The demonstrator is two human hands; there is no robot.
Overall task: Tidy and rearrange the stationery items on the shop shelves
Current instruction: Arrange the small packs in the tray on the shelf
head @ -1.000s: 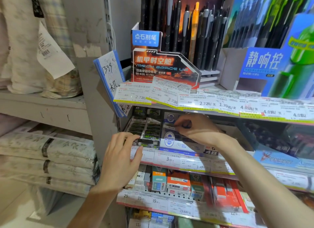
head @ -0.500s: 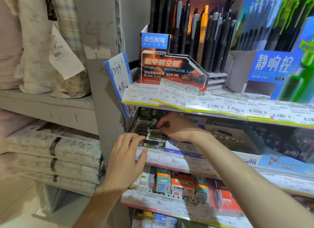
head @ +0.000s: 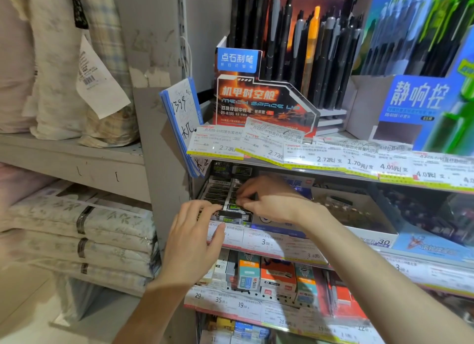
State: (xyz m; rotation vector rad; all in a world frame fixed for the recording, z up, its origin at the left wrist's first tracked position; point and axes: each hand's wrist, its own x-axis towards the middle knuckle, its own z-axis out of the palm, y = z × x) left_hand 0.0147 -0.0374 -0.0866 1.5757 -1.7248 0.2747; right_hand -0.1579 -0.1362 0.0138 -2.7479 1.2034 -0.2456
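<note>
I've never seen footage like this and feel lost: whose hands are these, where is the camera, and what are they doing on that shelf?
There is no machine here. A person wears a wide-angle camera on the head, looking down at their own two bare hands in a shop. The left hand rests its fingertips on the front of a tray of small black-and-green packs on the middle shelf. The right hand reaches in over the same tray and pinches one pack. Above stands a pen display; price labels line the shelf edge. Folded bedding lies on the left.

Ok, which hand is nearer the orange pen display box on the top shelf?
The right hand: it reaches into the shelf just below the orange pen display box. The left hand sits lower, at the price strip.
</note>
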